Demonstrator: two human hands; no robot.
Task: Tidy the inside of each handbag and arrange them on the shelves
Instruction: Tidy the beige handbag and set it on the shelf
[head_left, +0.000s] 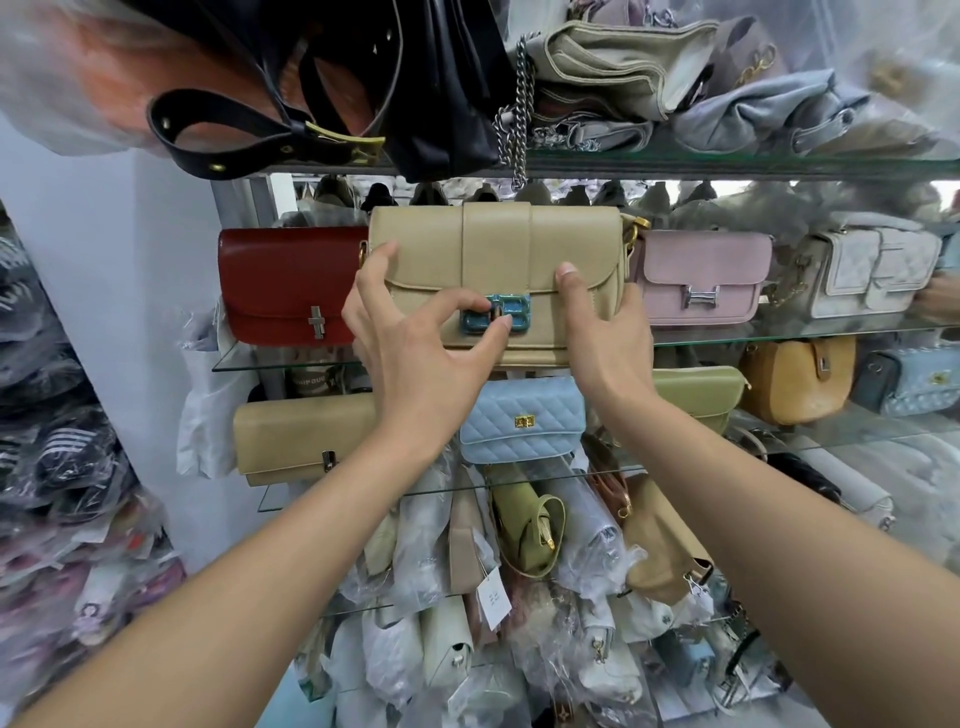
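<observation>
A beige flap handbag (498, 244) with a blue-green clasp (521, 310) stands upright at the middle glass shelf (779, 332), between a red handbag (280, 280) and a pink handbag (701, 275). My left hand (415, 353) pinches the clasp between thumb and forefinger, and another finger rests on the bag's left front. My right hand (608, 332) grips the bag's right end, thumb on the front flap and fingers hidden behind it. Whether the bag's base rests on the shelf is hidden by my hands.
A black bag (441, 78) with a dangling strap (234, 135) and a metal chain (514, 119) hang over the top shelf edge just above. A white quilted bag (867, 270) stands at the right. Below sit a light blue quilted bag (519, 415), a beige clutch (296, 436) and several plastic-wrapped bags.
</observation>
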